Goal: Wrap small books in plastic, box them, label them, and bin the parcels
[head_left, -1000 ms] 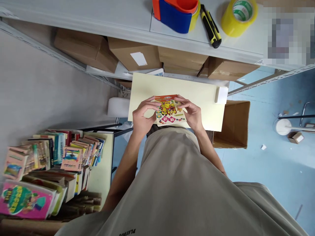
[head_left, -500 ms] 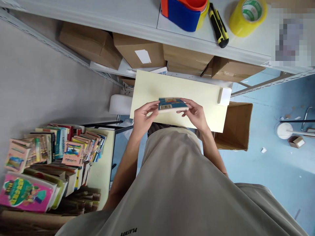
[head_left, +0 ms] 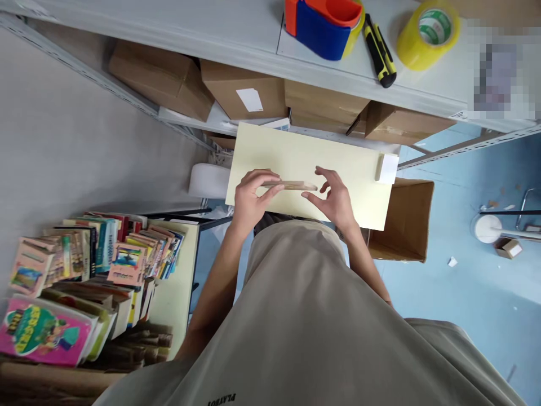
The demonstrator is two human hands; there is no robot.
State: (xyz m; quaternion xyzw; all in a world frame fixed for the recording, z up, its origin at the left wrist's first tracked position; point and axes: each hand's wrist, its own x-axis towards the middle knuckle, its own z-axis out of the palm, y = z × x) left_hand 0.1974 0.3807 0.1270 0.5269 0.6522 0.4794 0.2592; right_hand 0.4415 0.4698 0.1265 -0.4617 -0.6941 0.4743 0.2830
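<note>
Above the pale yellow tabletop (head_left: 355,169) I hold a small thin book (head_left: 296,185) in my left hand (head_left: 253,194). Thumb and fingers pinch its left end, and it is turned so that mostly its page edge faces me. My right hand (head_left: 333,197) is just off the book's right end, with thumb and fingers apart and nothing between them. A small white box or stack of cards (head_left: 387,168) sits at the table's right end.
Rows of books (head_left: 101,248) stand on a side table at left. An open cardboard box (head_left: 406,225) is right of the tabletop. On the grey shelf (head_left: 236,45) ahead lie a tape dispenser (head_left: 325,31), a box cutter (head_left: 380,53) and yellow tape (head_left: 429,36). Cartons (head_left: 243,90) fill the level below.
The book has tilted from showing its blue cover to nearly edge-on. My right hand has let go of its right end and spread its fingers; my left hand still grips it.
</note>
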